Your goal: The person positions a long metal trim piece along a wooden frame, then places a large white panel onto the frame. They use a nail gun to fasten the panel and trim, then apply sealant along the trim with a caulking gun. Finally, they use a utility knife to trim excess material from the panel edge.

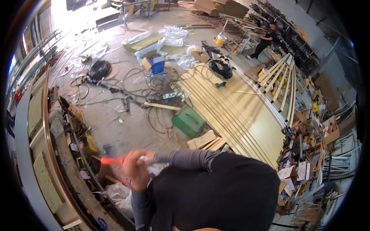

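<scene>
My two hands are close together in front of my chest, low in the picture and left of centre, blurred by motion. My right hand (135, 155) reaches across from the right in a grey sleeve, its fingers curled round a hand tool with a bright red end (111, 160). The red end sticks out to the left. Just below, my left hand (137, 178) comes up from a dark sleeve and closes on the same tool. A silvery part (145, 158) shows between the hands. The tool's exact kind is too smeared to tell, and the fingers partly overlap.
A long framed panel (46, 127) with insulation stands at left beside a cluttered bench (73, 173). Ahead lie tangled cables (162, 86), a green metal box (189, 121) and a stack of yellowish panels (246, 111). Another person (266, 40) stands far right. Cartons (295, 173) crowd the right.
</scene>
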Demonstrator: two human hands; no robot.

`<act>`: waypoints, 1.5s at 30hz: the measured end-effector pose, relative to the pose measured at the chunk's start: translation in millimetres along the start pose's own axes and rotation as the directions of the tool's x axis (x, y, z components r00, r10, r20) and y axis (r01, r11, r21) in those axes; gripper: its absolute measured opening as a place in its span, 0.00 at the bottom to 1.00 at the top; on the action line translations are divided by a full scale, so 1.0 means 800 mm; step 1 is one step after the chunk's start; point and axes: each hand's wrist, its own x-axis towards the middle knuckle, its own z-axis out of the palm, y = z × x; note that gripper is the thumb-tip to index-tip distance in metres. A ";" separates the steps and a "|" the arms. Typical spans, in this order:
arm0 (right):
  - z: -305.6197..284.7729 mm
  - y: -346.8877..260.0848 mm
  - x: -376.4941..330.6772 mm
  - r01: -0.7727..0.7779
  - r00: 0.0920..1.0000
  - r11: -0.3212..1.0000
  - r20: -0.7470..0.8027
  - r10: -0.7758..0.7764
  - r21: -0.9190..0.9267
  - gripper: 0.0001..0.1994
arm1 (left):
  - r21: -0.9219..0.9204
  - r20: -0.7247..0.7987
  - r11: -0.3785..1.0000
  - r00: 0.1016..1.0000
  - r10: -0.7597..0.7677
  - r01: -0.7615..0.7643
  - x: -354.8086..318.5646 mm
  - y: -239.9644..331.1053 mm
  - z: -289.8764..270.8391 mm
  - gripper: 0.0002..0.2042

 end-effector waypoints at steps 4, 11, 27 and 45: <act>-0.073 0.016 0.043 -0.323 0.946 0.937 0.019 0.324 0.132 0.20 | -0.158 0.034 0.980 0.991 0.126 -0.119 0.121 -0.051 0.008 0.06; -0.118 0.045 0.192 -0.404 0.909 0.891 -0.020 0.417 0.208 0.24 | -0.254 0.080 0.941 0.965 0.251 -0.224 0.260 -0.141 -0.004 0.13; -0.210 0.107 0.599 -0.321 0.947 0.830 0.126 0.297 0.456 0.34 | 0.087 -0.164 0.955 0.941 0.296 -0.285 0.502 -0.321 -0.057 0.12; -0.304 0.021 0.710 -0.060 0.930 0.544 0.244 -0.274 0.837 0.39 | -0.951 -0.030 -0.082 0.353 -0.935 -0.299 0.337 -0.461 -0.316 0.25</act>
